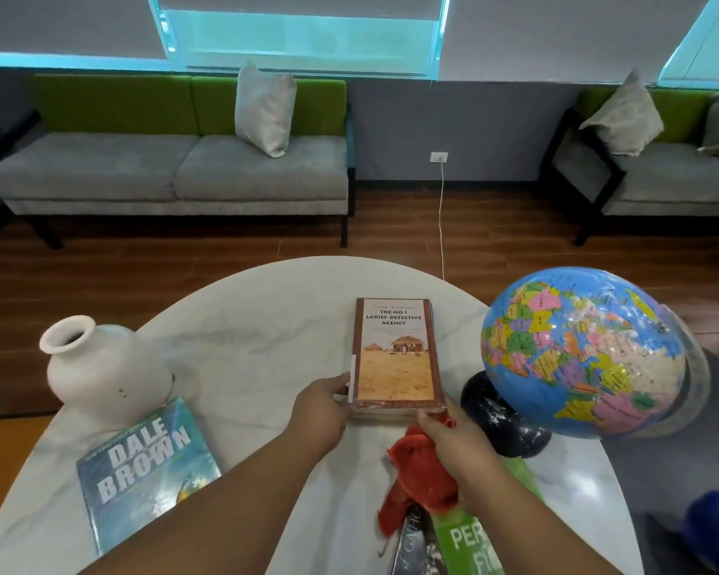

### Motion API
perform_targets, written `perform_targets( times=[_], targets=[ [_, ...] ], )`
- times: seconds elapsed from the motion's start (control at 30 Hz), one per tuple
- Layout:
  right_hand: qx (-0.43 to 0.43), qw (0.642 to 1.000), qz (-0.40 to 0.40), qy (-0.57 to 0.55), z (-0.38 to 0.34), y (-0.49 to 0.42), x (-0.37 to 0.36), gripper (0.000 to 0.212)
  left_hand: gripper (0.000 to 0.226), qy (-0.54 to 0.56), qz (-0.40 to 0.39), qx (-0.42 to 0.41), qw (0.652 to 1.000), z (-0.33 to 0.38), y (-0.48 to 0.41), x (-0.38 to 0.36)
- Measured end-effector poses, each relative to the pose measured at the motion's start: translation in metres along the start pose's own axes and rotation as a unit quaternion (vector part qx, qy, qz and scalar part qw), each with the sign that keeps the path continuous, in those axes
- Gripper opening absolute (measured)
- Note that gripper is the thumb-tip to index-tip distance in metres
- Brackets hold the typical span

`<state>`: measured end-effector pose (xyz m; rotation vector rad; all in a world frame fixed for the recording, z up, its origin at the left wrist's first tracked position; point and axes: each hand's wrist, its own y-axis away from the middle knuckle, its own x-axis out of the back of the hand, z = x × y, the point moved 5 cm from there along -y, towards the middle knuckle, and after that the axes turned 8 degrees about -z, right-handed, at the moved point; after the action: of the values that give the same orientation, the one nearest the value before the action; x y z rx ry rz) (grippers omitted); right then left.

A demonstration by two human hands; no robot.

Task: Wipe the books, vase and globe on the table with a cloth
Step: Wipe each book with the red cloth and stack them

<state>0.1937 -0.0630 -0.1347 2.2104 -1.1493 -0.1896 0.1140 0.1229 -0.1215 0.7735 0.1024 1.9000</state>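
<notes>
So at that point you had the Ladies Detective Agency book (395, 354) lying flat in the middle of the desk (258, 338), dead ahead of both hands. Its long axis ran straight away from you toward the sofa, with the short near edge facing you. It seemed to sit on top of another book, but I couldn't really tell.

Your left hand (324, 404) was on the near left corner by the spine, fingers curled onto the edge, steadying it by the look of it. Your right hand (453, 446) had the red cloth (420, 471) bunched in its grip and its fingertips were touching the near right corner. So the cloth hand was the one already lined up, and I'd guess a wipe would go lengthwise, away from you up the cover.

The vase (100, 367) stood well off to the left, its base on the Dale Brown book (146, 471). The globe (586, 354) was just right of the cloth hand.
</notes>
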Motion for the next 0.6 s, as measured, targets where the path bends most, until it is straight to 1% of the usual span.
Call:
perform_targets(
  times=[0.1, 0.17, 0.2, 0.23, 0.3, 0.37, 0.4, 0.47, 0.53, 0.6],
  targets=[
    [0.003, 1.000, -0.006, 0.002, -0.004, 0.006, 0.000, 0.030, 0.038, -0.038, 0.007, -0.017, 0.999, 0.003, 0.000, -0.002],
    [-0.005, 1.000, 0.013, -0.018, -0.005, 0.015, 0.000, 0.030, 0.034, -0.046, 0.006, -0.013, 0.999, 0.005, 0.003, -0.003],
    [-0.012, 0.999, 0.036, -0.025, -0.003, 0.018, 0.001, 0.036, 0.036, -0.043, 0.010, -0.009, 0.999, 0.005, 0.006, -0.003],
    [-0.013, 0.998, 0.057, -0.026, -0.002, 0.025, 0.001, 0.038, 0.041, -0.037, 0.019, -0.002, 0.999, 0.005, 0.011, -0.002],
    [-0.006, 0.998, 0.066, -0.024, 0.000, 0.040, -0.006, 0.031, 0.043, -0.012, 0.038, -0.001, 0.999, 0.001, 0.028, 0.004],
    [0.008, 1.000, 0.020, -0.011, 0.003, 0.054, -0.023, 0.029, 0.034, 0.013, 0.060, -0.019, 0.998, -0.006, 0.053, 0.015],
    [0.014, 1.000, -0.016, 0.007, 0.005, 0.058, -0.033, 0.031, 0.029, 0.020, 0.087, -0.025, 0.996, -0.016, 0.067, 0.025],
    [0.031, 0.992, -0.086, 0.082, 0.004, 0.066, -0.057, 0.042, 0.022, 0.027, 0.154, -0.008, 0.988, -0.042, 0.095, 0.050],
    [0.049, 0.970, -0.142, 0.190, 0.000, 0.068, -0.079, 0.054, 0.021, 0.040, 0.217, 0.058, 0.974, -0.073, 0.121, 0.078],
    [0.062, 0.939, -0.197, 0.276, -0.005, 0.070, -0.107, 0.066, 0.025, 0.034, 0.264, 0.133, 0.955, -0.101, 0.148, 0.106]
  ],
)
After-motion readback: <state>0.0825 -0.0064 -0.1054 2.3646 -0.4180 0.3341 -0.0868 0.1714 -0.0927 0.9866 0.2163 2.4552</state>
